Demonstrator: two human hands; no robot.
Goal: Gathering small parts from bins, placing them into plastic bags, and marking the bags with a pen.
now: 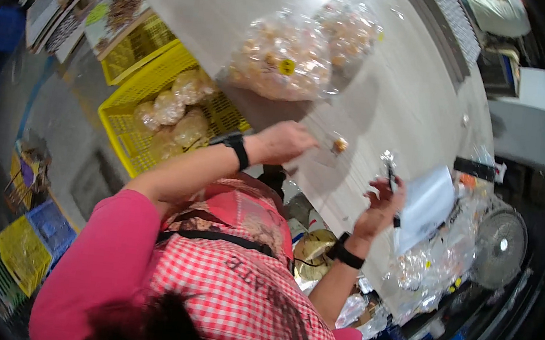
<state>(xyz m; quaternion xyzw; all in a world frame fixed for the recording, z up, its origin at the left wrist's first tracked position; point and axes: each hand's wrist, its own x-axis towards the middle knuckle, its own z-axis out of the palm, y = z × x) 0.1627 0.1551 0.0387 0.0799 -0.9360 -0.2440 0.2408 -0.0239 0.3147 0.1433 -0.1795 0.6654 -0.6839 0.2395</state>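
The person's left hand [283, 141] reaches across the pale worktable [400, 90], fingers pressed down on a small clear packet holding a golden pastry [339, 145]. The right hand [383, 205], well apart from it, is raised with fingers loosely curled around a dark pen [392, 182] (a white sheet of paper [427, 206] lies just beside it). Judging by this, single pieces are being packed and marked: two large filled clear bags [284, 58] wait farther up the table and more fill the yellow crate [159, 115], so the next move calls for a steady hold on the slippery film.
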